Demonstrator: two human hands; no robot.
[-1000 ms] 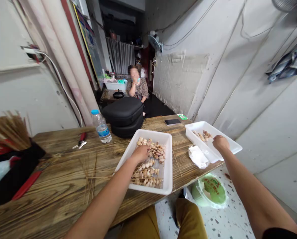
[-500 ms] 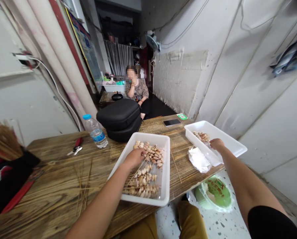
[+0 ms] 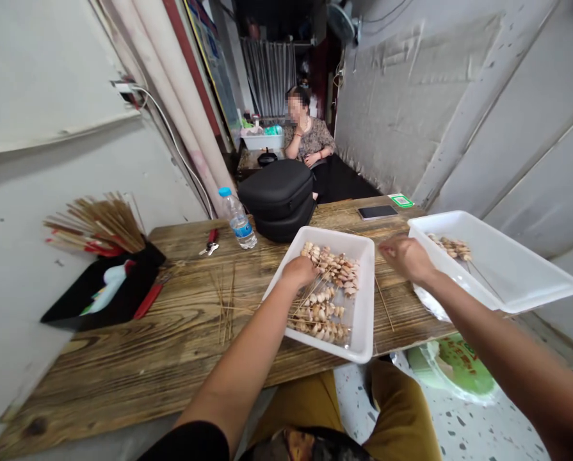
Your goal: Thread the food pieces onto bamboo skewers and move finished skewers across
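My left hand (image 3: 299,273) reaches into the white plastic tray (image 3: 369,282) in front of me, fingers closed at the pale meat skewers (image 3: 337,266). A skewer seems pinched there, though the fingertips are partly hidden. Several rows of threaded meat pieces lie in this tray, their thin sticks pointing towards the lower left. My right hand (image 3: 404,255) hangs over the table between the two trays, fingers bent and blurred. No skewer shows in it. Right of it, the second white tray (image 3: 521,269) holds a small pile of meat skewers (image 3: 452,246) at its left end.
Loose bamboo sticks (image 3: 226,304) lie left of the near tray. Around the table stand a water bottle (image 3: 241,224), black cases (image 3: 279,198), keys (image 3: 210,243), a phone (image 3: 377,212) and a black box of sticks (image 3: 145,262). A green bin (image 3: 463,368) sits below. A person (image 3: 310,141) sits beyond.
My right hand has left the right tray and moved left towards the near tray; skewers stay behind in the right tray. My left hand stays at the meat. The view has turned left and down.
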